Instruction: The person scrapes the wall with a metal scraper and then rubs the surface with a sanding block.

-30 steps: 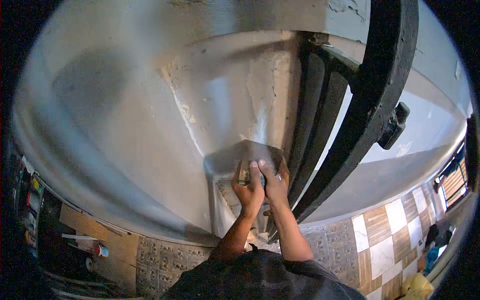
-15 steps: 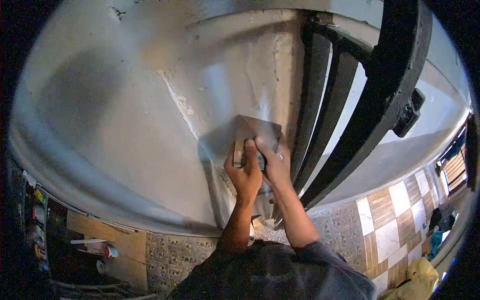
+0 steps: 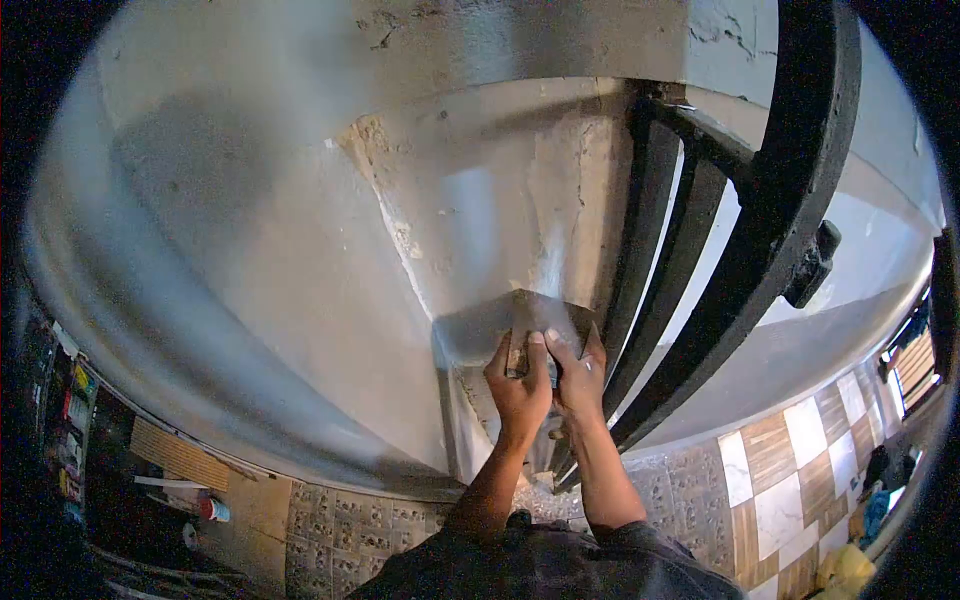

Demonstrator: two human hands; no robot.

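Note:
A flat, dark rectangular plate (image 3: 545, 312) is held between both hands close to the plastered wall recess (image 3: 490, 190). My left hand (image 3: 522, 385) grips its left side, thumb pointing up along the face. On the right side, my right hand (image 3: 580, 378) has its fingers wrapped round the edge, its thumb beside the left one. The plate's far face and its exact contact with the wall are hidden. A rough crack with chipped plaster (image 3: 400, 235) runs down the wall corner to the left of the hands.
Dark metal bars (image 3: 740, 290) rise just right of the hands. Patterned tiles (image 3: 350, 520) and checkered tiles (image 3: 785, 490) cover the floor. A red and white container (image 3: 214, 509) stands low on the left, and a yellow cloth (image 3: 848, 568) lies at the lower right.
Both hands and the plate appear lower and slightly further right in the view. The wall and bars have also shifted downward in the picture, showing more of the upper wall.

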